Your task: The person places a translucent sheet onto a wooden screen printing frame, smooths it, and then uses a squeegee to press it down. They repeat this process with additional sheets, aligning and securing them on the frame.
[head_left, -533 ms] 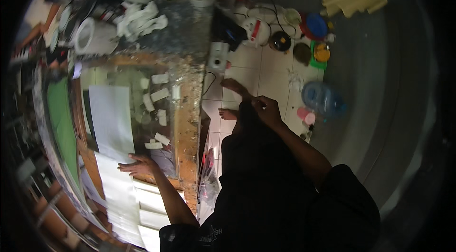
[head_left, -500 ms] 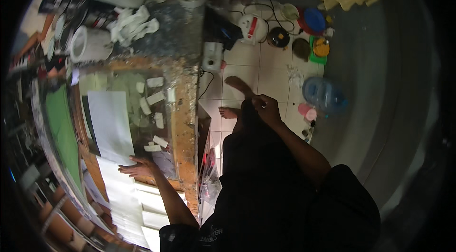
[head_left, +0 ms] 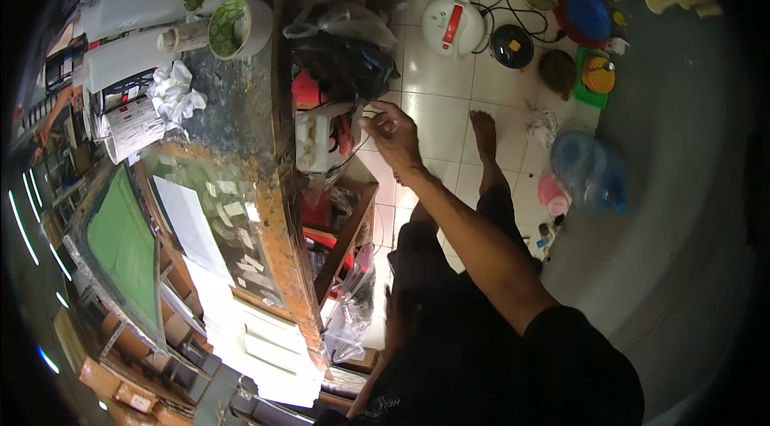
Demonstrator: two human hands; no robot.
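My right hand (head_left: 391, 139) reaches forward over the tiled floor, fingers apart and loosely bent, with nothing seen in it. It is nearest to the items stored under the worktable, a dark plastic bag (head_left: 341, 57) and a white appliance-like object (head_left: 315, 141). My left hand (head_left: 394, 320) hangs low beside my dark shorts, in shadow and blurred, so its fingers do not show clearly. Left of it, white sheets (head_left: 261, 338) lie on the worktable (head_left: 290, 253), below a glass pane (head_left: 233, 221) dotted with white paper pieces.
A green-meshed frame (head_left: 124, 237) leans at the left. Tubs (head_left: 241, 29) and crumpled white cloth or paper (head_left: 172, 93) crowd the table's far end. A white rice cooker (head_left: 453, 27), cables, a black lid (head_left: 512, 46) and a blue water jug (head_left: 589, 173) are on the floor.
My left hand has left the white sheets and dropped to my side. My right hand has moved from my thigh forward and left. The view has shifted and my legs have stepped.
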